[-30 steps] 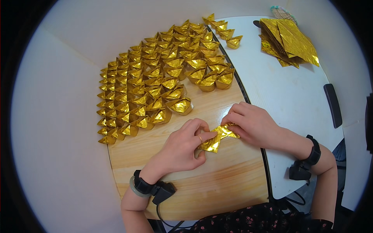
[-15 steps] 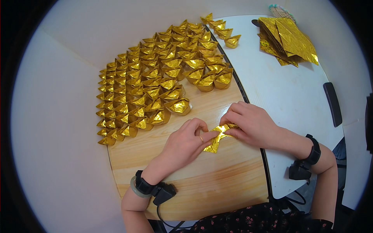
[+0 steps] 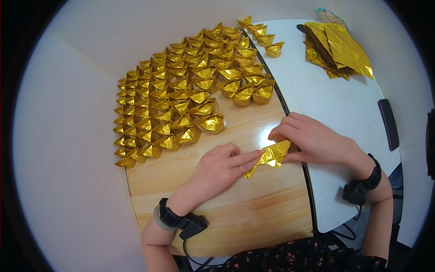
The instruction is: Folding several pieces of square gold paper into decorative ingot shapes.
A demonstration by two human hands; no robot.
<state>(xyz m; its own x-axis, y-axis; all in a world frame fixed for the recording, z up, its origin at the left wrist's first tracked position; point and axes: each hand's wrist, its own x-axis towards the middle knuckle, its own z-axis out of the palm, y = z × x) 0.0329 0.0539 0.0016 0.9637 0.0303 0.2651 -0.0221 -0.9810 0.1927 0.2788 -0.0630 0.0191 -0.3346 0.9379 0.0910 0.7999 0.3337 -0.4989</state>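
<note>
A partly folded piece of gold foil paper (image 3: pixel 275 154) lies low over the wooden table, its lower left corner pointing down. My left hand (image 3: pixel 219 167) has it by the left end, the index finger laid along the foil; the thumb is mostly out of sight. At the opposite end, my right hand (image 3: pixel 317 141) grips the foil between thumb and bent fingers. Beyond both hands stand many folded gold paper ingots (image 3: pixel 181 106) in close rows, the nearest one (image 3: pixel 212 123) just past my left hand.
The wood-grain tabletop (image 3: pixel 226 217) meets a white table (image 3: pixel 331 113) along a dark edge. A stack of gold foil sheets (image 3: pixel 340 50) lies at the far right. Several ingots (image 3: pixel 274 50) stand on the white table. A black bar-shaped object (image 3: pixel 388 124) lies by the right rim.
My right hand has moved slightly right and up, and more of the foil shows between the hands. My left index finger is now stretched straighter along it.
</note>
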